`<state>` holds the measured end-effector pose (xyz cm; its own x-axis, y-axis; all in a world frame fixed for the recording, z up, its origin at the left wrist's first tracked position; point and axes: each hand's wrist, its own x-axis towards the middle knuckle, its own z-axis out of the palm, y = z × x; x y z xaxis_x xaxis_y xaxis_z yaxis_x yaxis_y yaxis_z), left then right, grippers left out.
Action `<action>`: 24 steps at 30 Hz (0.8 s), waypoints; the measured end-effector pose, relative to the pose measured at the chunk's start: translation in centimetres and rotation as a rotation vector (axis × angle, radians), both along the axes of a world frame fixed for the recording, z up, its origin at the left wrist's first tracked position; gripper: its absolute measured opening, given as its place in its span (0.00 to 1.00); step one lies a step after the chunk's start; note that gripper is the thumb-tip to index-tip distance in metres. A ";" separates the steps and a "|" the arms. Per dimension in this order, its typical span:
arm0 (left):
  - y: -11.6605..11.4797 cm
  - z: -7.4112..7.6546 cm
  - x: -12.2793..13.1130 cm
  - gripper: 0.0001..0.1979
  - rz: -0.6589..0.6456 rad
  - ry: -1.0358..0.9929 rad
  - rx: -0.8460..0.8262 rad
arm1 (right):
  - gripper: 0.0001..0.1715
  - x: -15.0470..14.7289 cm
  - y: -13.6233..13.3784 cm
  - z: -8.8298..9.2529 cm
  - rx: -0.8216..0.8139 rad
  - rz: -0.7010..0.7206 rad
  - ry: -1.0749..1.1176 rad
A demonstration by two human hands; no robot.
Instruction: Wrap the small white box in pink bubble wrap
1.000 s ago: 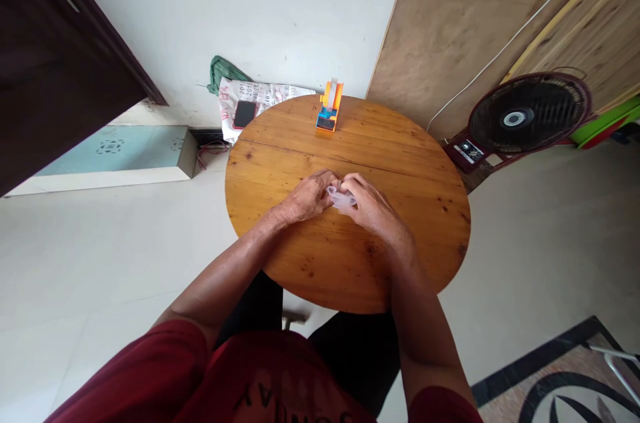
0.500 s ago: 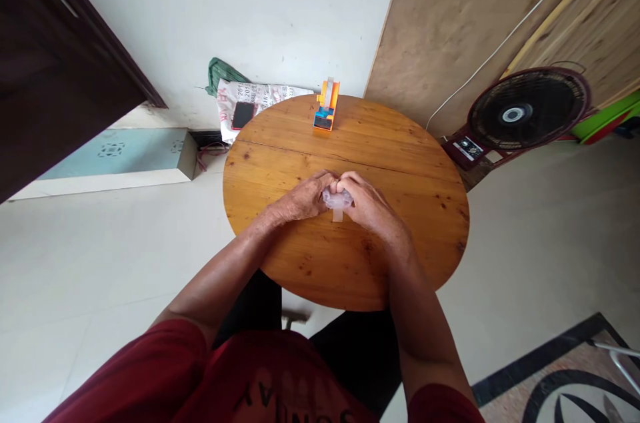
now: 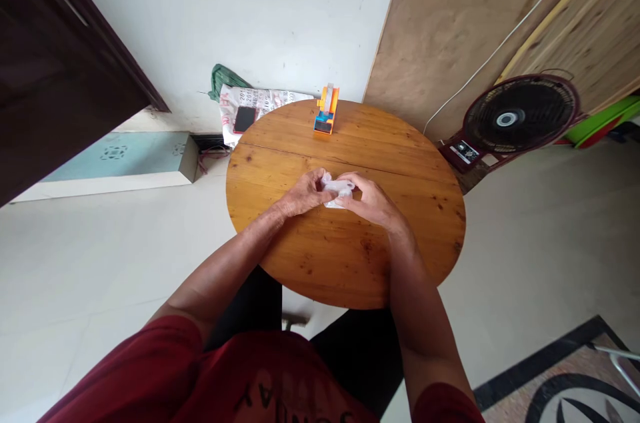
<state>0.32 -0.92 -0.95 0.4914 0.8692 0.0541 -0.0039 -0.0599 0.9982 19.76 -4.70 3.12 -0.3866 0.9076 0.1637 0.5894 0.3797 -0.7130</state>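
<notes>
Your left grip (image 3: 306, 193) is pinching one side of the crumpled, translucent plastic (image 3: 337, 187); your right grip (image 3: 373, 200) is holding the other, thumb nearest you. You should be pressing lightly and evenly from both sides. The plastic is showing around mid-desk (image 3: 350, 256), well apart from the orange-and-blue tape dispenser (image 3: 327, 109) beyond.

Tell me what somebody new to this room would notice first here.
Probably the orange and blue tape dispenser, standing near the far edge of the round wooden table, its bright colours close to the pale wall. Next might come the crumpled, whitish plastic held between the left grip and the right grip, around the table's middle. Then perhaps the dark, round fan, off to the right of the table.
</notes>
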 end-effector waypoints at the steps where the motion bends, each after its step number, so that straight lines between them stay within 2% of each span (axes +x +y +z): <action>1: 0.1 0.1 -0.1 0.19 -0.008 -0.026 -0.045 | 0.26 0.1 0.0 0.1 -0.037 0.014 0.001; 4: 0.6 0.3 -0.2 0.23 -0.045 -0.018 -0.140 | 0.36 0.0 -0.1 0.1 -0.079 0.015 0.018; 9: 0.8 0.7 -0.5 0.28 -0.025 0.059 -0.117 | 0.33 -0.5 -0.2 -0.3 -0.146 -0.066 0.163; 13: 0.7 1.0 -0.9 0.29 -0.020 -0.043 -0.049 | 0.34 -0.7 -0.1 -0.3 -0.229 -0.081 0.316; 20: 1.0 -0.2 -0.5 0.36 -0.019 -0.177 -0.211 | 0.33 -1.1 0.7 -1.5 -0.292 -0.137 0.449; 24: 0.7 0.3 -0.4 0.34 -0.033 -0.141 -0.186 | 0.30 -1.2 0.9 -2.2 -0.313 -0.184 0.427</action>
<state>-0.04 -0.17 -0.67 0.5186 0.8543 -0.0354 -0.1429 0.1274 0.9815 18.52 -3.78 0.94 -0.1758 0.9843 -0.0174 0.2598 0.0293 -0.9652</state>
